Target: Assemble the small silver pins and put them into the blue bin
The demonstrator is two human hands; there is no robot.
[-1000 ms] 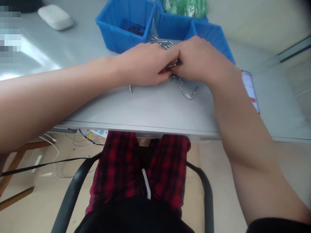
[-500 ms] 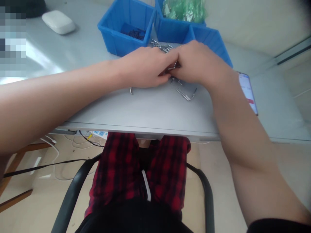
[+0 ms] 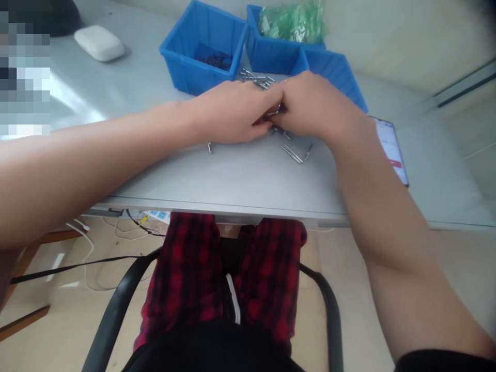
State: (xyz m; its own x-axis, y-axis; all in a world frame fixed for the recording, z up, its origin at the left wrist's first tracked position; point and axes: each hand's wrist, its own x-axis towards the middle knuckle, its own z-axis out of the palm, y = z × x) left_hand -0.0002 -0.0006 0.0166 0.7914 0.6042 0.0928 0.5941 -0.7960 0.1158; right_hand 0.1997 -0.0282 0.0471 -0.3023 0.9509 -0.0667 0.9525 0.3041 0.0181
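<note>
My left hand (image 3: 236, 111) and my right hand (image 3: 306, 106) meet over the grey table, fingers curled and touching. Between them a few thin metal pieces (image 3: 276, 111) show, partly hidden by the fingers. Both hands are closed around them, though which hand grips which piece is hard to make out. Just behind the hands lies a pile of silvery metal pins (image 3: 259, 78). In front of my right hand rest several loose pins (image 3: 292, 154), and a single short pin (image 3: 210, 148) lies below my left wrist.
Behind the hands stand a blue bin (image 3: 180, 67) with dark small parts, a blue bin (image 3: 267, 56) with a green plastic bag (image 3: 294, 23), and another blue bin (image 3: 341, 72). A phone (image 3: 391, 147) lies right, a white case (image 3: 99, 43) left. The table edge (image 3: 248, 211) runs in front.
The whole view has shifted slightly. The hands stay together in nearly the same pose over the table.
</note>
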